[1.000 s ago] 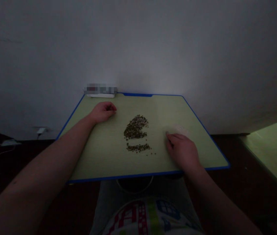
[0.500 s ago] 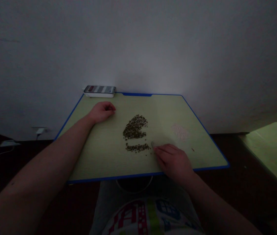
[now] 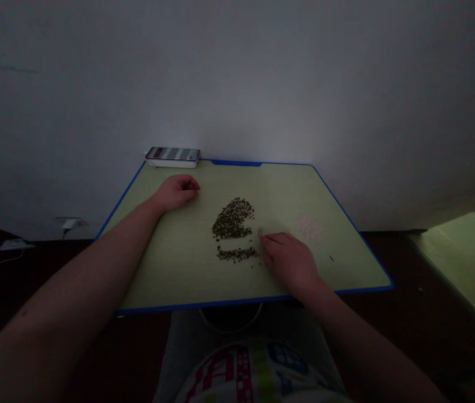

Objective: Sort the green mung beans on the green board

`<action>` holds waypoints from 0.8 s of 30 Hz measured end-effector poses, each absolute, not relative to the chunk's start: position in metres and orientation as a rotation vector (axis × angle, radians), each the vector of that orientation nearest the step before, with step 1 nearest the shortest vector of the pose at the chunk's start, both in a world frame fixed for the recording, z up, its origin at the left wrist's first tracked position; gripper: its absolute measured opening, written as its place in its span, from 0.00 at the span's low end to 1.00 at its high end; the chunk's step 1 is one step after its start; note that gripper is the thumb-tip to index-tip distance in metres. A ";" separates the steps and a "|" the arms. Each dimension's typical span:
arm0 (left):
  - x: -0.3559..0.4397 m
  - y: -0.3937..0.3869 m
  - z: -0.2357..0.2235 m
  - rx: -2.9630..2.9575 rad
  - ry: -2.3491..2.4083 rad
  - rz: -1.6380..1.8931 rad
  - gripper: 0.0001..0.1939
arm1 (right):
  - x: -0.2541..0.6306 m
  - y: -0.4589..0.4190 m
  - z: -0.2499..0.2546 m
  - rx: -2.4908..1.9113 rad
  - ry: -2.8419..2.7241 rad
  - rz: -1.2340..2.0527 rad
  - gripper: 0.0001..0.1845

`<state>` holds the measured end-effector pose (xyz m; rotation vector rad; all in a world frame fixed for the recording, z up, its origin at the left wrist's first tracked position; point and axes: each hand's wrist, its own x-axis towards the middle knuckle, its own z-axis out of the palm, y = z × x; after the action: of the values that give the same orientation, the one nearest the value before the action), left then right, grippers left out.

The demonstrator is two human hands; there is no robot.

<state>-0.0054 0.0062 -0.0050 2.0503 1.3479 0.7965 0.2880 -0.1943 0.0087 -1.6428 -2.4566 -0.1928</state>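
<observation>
Left hand (image 3: 176, 192), fingers loosely curled, rests toward the far left corner of the table (image 3: 187, 280). Right hand (image 3: 288, 259) pinches a blurred item (image 3: 260, 230), right-edge side of the grains (image 3: 231, 223).

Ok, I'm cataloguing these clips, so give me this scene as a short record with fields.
Left hand: loosely curled at the tabletop's left side, nothing visible held
Right hand: fingertips around a small greyish object, too blurred to identify
Dark grains: larger heap, with a narrow strip nearer the person
Pale bits: spread on the right
Tabletop: pale, blue-edged
Far left corner: phone-like device above a white base
</observation>
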 end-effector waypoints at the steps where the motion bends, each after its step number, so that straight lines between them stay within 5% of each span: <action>1: -0.005 0.006 -0.004 2.047 1.352 0.796 0.12 | 0.292 -0.193 0.009 -1.690 -2.431 -0.219 0.15; 9: -0.003 0.004 -0.002 1.998 1.350 0.782 0.12 | 0.325 -0.185 0.020 -1.973 -2.235 -0.380 0.13; 24: -0.004 0.004 -0.001 2.028 1.334 0.779 0.12 | 0.336 -0.219 0.001 -1.754 -2.279 -0.336 0.15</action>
<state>-0.0036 0.0042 -0.0006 2.0285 1.3336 0.7788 0.3360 -0.2193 0.0010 -1.7538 -2.2786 -0.3362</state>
